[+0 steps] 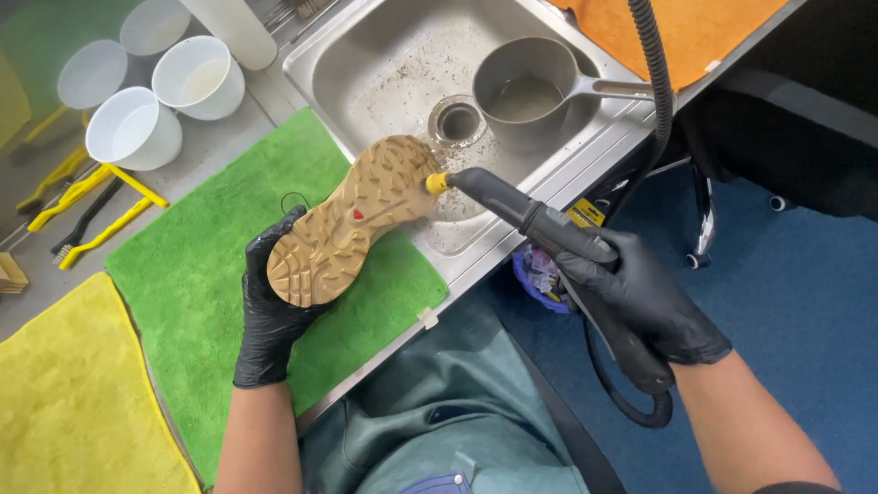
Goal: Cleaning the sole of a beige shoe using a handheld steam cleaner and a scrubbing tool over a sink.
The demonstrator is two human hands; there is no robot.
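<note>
The scene is evenly and brightly lit from overhead. Soft glare is seen on the steel sink (366, 55) rim and the white cups (134, 128). Only faint, short shadows are cast onto the green towel (210, 265). Focus is sharp throughout, with lines slightly bent near the corners.

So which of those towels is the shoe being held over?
The green towel, the middle one beside the sink. The yellow towel lies further left; the orange towel sits beyond the sink.
</note>
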